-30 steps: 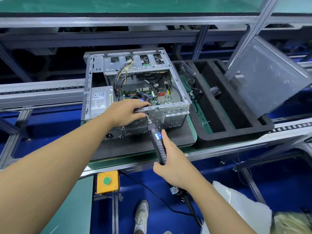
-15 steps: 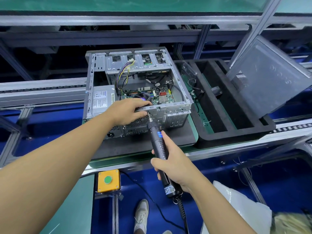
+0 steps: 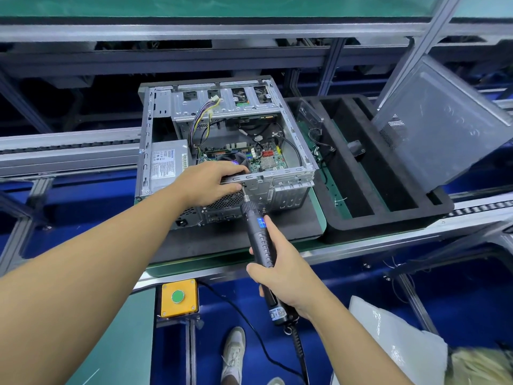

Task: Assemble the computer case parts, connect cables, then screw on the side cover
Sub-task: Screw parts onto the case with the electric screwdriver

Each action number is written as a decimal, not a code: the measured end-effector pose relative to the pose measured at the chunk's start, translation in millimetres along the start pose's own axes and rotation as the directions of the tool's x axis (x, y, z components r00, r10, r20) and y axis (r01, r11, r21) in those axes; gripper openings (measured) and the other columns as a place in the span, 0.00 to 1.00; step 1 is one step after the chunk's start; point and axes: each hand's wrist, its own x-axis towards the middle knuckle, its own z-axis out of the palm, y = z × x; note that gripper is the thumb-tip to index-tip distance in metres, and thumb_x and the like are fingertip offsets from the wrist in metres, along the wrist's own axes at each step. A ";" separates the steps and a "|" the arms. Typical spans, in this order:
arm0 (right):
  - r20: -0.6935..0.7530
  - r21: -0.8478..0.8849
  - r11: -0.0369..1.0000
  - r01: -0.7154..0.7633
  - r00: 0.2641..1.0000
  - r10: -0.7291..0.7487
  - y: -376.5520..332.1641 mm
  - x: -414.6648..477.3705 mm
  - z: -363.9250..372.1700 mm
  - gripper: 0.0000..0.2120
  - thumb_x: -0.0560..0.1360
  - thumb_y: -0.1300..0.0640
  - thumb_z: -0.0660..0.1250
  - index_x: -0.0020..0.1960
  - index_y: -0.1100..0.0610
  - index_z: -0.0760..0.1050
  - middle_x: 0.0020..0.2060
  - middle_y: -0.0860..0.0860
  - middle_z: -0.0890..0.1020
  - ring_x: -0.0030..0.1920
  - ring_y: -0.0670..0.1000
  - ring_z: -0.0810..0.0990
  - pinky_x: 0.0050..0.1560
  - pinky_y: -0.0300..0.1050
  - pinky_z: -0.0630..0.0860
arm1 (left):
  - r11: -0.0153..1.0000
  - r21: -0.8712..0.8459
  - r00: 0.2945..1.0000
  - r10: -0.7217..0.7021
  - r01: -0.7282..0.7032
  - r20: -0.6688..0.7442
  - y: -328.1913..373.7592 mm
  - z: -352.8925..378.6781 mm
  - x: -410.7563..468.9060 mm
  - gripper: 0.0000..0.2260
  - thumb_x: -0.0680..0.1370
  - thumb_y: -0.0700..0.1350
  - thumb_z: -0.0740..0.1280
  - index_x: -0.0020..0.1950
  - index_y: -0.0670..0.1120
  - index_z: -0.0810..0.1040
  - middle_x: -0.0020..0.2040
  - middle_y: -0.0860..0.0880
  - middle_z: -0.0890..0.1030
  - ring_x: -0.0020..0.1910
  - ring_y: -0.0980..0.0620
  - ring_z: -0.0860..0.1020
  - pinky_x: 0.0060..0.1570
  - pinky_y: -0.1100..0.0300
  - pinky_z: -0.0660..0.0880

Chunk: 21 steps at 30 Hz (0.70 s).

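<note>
Centre frame, the open computer case (image 3: 177,107) is a boxy shell of dull, perforated sheet steel on the counter's (image 3: 194,245) dark mat, green motherboard (image 3: 268,162) and coloured wires (image 3: 200,120) exposed. The left grip (image 3: 211,182) curls round its near rail; the right grip (image 3: 286,273) wraps a ribbed black electric screwdriver (image 3: 256,229), tip at that rail.

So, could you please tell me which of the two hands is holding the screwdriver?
The right hand, which grips the black screwdriver against the computer case; the left hand grips only the case's metal edge.
</note>
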 end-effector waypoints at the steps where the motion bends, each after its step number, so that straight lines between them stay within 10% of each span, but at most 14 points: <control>1: -0.003 -0.004 1.000 0.000 1.000 0.000 1.0 -0.3 0.3 0.46 0.72 0.53 0.70 0.78 0.27 0.48 0.58 0.43 0.80 0.31 0.49 0.78 0.42 0.53 0.83 | 1.000 0.001 1.000 0.004 -0.004 -0.006 0.0 0.4 0.0 0.19 0.80 0.56 0.63 0.71 0.60 0.69 0.68 0.58 0.75 0.66 0.51 0.73 0.59 0.48 0.74; 14: -0.003 0.020 0.997 0.076 0.997 -0.076 14.0 -4.1 -4.8 0.42 0.68 0.50 0.69 0.62 0.12 0.50 0.60 0.40 0.78 0.32 0.46 0.80 0.39 0.42 0.82 | 0.998 0.058 0.998 -0.015 0.019 -0.064 0.9 6.4 -1.0 0.18 0.80 0.58 0.62 0.70 0.65 0.67 0.65 0.62 0.75 0.64 0.54 0.73 0.49 0.56 0.72; 21: -0.018 0.013 0.996 0.091 0.996 -0.091 7.5 2.5 -7.4 0.43 0.70 0.52 0.69 0.64 0.13 0.49 0.54 0.39 0.80 0.33 0.47 0.79 0.42 0.53 0.83 | 0.996 0.081 0.999 -0.032 0.032 0.006 0.6 5.8 0.8 0.21 0.81 0.58 0.60 0.75 0.61 0.63 0.67 0.59 0.72 0.67 0.52 0.71 0.57 0.48 0.74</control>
